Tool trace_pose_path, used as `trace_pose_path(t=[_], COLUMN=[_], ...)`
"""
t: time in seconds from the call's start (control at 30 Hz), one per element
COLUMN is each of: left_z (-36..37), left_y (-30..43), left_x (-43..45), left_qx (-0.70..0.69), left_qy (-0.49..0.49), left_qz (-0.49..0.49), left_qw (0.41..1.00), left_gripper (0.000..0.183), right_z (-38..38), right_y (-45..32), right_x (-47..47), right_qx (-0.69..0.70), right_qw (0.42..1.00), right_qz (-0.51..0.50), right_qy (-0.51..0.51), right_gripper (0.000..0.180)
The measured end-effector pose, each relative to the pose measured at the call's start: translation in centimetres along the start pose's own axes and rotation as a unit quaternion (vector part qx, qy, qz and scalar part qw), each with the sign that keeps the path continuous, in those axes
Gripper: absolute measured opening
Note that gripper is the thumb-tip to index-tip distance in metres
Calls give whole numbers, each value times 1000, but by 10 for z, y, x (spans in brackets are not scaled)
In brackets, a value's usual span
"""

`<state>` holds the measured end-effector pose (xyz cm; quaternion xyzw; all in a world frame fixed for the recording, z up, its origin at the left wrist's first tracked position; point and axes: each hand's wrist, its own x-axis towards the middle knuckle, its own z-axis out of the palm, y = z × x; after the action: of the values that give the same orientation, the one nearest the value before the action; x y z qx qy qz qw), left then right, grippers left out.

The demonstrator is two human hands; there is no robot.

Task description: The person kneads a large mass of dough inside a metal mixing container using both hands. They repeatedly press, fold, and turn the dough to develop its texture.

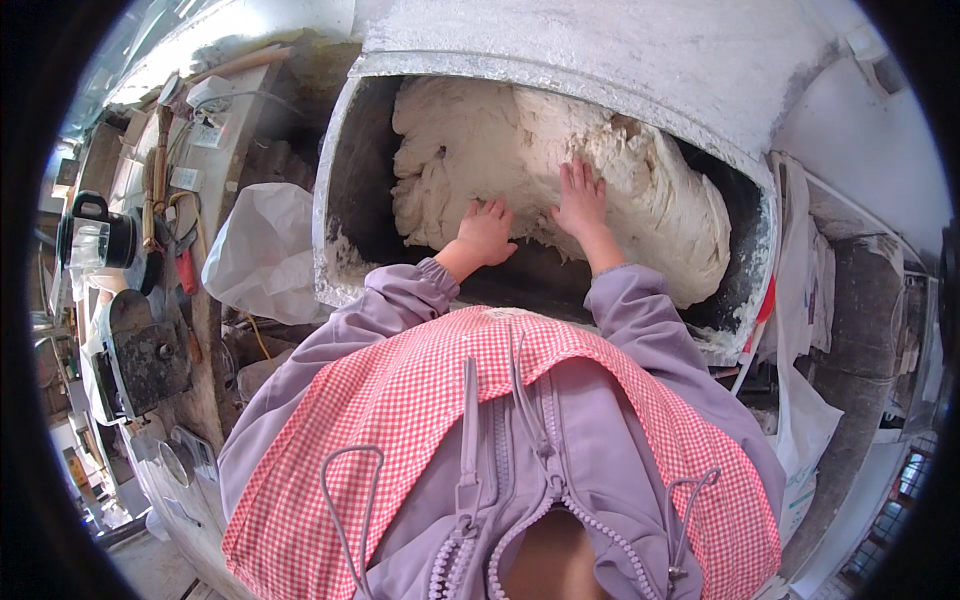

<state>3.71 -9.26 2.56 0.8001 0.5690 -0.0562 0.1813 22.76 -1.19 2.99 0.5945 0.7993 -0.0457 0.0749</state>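
Note:
A large mass of pale dough (480, 142) fills most of a deep metal trough (324, 247) in front of me. Its surface is folded and torn in places, most clearly near the right end. My left hand (487, 231) rests on the dough's near edge, palm down, fingers pointing away from me. Farther right, my right hand (582, 199) lies flat on the dough with its fingers spread. Neither hand grips anything. Between the dough and the near wall, the trough's dark floor shows. Flour or dried dough crusts the rim.
Left of the trough stand a white plastic bag (262, 251) and a cluttered bench (232, 157) with a hand brush (156, 176) and a red-handled tool (186, 271). White plastic bags (796, 300) hang on the right. A floury panel (585, 37) rises behind the trough.

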Motion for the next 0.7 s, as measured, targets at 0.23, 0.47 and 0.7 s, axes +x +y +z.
trace_pose_path(t=[0.23, 0.47, 0.7], left_z=[3, 12, 6], left_y=[0, 6, 10], left_x=[-2, -7, -12], left_qx=[-7, -44, -48], left_qy=[-75, -94, -94], left_qz=[19, 64, 81], left_qw=[997, 993, 991], left_gripper=[59, 52, 51], right_z=[27, 50, 34], right_y=[6, 8, 6], right_x=[-20, -47, -49], right_qx=[29, 54, 84], right_qw=[996, 983, 977], right_qz=[17, 18, 40], right_qy=[-86, -177, -193], right_gripper=[68, 60, 51])
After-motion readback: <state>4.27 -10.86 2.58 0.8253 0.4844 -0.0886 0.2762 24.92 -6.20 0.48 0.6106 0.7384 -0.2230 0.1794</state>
